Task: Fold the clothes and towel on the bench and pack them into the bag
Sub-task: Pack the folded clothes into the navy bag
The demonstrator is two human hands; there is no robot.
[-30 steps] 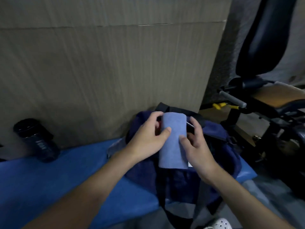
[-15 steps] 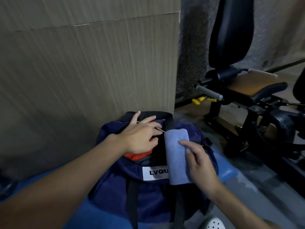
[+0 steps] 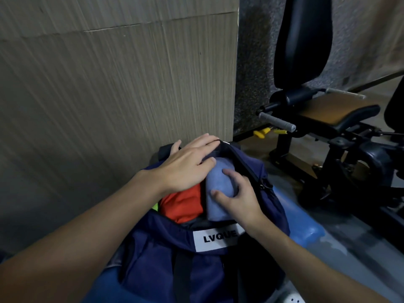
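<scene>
— What's around you?

— A ribbed beige wall panel [image 3: 113, 88] ahead, a weight machine [image 3: 328, 119] to the right, and the blue bench [image 3: 301, 224] under the navy duffel bag [image 3: 166, 254], which sits at the bench's right end.

— How far along am I?

— Nearly done, I'd judge. An orange garment [image 3: 183, 206] is already inside. My right hand [image 3: 238, 197] grips the folded blue towel [image 3: 218, 189], half in the opening; my left hand [image 3: 185, 167] lies flat, unclenched, spreading the bag's far rim. Seating the towel and closing the zip remain.

One bag [image 3: 166, 254], two hands, three folded cloths.
</scene>
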